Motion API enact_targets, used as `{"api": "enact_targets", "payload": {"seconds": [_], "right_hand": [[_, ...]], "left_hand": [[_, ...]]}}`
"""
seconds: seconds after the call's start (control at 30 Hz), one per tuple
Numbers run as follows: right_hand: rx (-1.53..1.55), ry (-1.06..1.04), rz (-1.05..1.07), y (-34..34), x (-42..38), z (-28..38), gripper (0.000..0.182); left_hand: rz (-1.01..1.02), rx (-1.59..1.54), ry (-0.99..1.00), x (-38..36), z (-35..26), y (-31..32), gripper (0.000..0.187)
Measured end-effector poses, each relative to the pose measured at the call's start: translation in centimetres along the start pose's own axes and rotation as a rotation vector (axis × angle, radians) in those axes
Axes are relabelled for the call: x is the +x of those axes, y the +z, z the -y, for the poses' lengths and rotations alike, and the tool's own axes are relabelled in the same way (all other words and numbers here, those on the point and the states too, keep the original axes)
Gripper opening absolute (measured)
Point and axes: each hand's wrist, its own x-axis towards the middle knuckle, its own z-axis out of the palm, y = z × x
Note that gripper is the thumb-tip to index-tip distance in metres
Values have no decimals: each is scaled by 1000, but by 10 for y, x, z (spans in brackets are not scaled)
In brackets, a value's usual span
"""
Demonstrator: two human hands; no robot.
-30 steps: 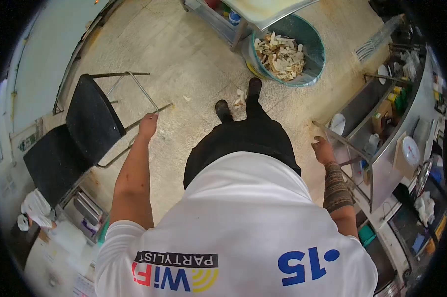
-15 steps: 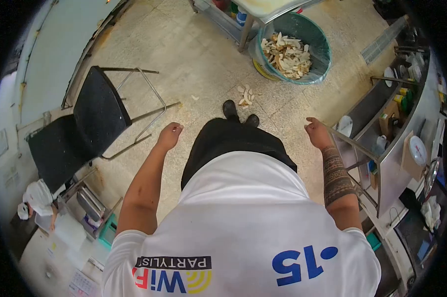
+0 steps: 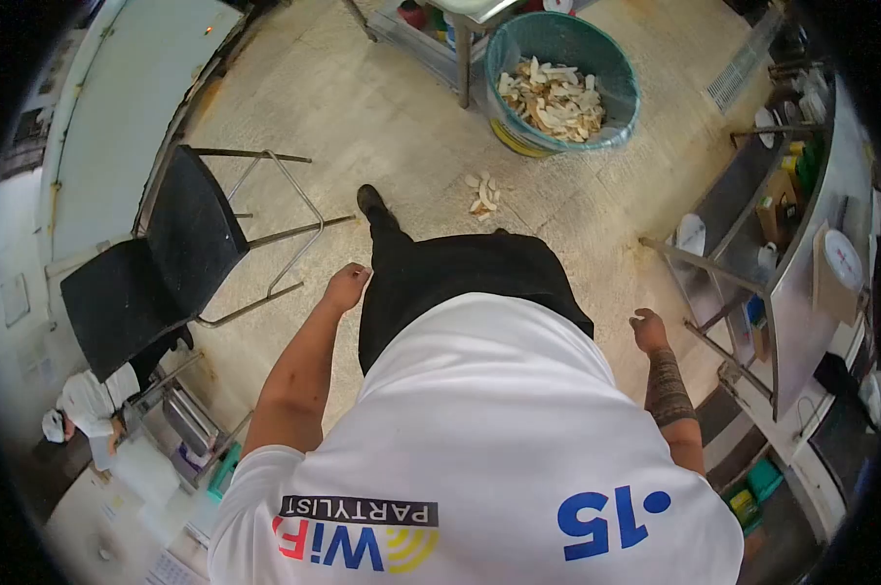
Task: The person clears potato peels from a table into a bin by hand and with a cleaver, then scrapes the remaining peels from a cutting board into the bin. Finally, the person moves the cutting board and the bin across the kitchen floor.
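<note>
My left hand [image 3: 346, 287] hangs beside my left thigh, next to the black trousers [image 3: 470, 268]. Its fingers are loosely curled together and I see nothing held in them. On the other side, my right hand [image 3: 649, 331] hangs away from my body. Its fingers are bent but apart, with nothing between them. The nearest thing to it is the metal shelf unit [image 3: 699, 261] at the right. Ahead of my feet stands a green bin [image 3: 623, 68], lined with a clear bag and partly full of pale peelings [image 3: 557, 100].
Loose peelings [image 3: 483, 195] lie on the floor before me. A black chair [image 3: 192, 219] stands at my left, its metal legs pointing toward my path. A metal table [image 3: 475, 8] is beside the bin. Another person [image 3: 95, 400] works at a counter in the lower left.
My left foot has stepped forward and out to the left. My right hand has swung back toward my body, while the left hand sits slightly lower in view. The peelings bin has shifted slightly left in view.
</note>
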Motion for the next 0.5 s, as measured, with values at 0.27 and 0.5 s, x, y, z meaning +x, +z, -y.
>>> {"api": "enact_targets", "payload": {"seconds": [0.27,0.5], "right_hand": [[-148,-195,70,-51,14,83,44],[-10,-350,-151,-144,73,202,43]], "left_hand": [[-73,-130,26,-22,-15,-13,51],[-24,-55,-99,-56,55,8,53]]}}
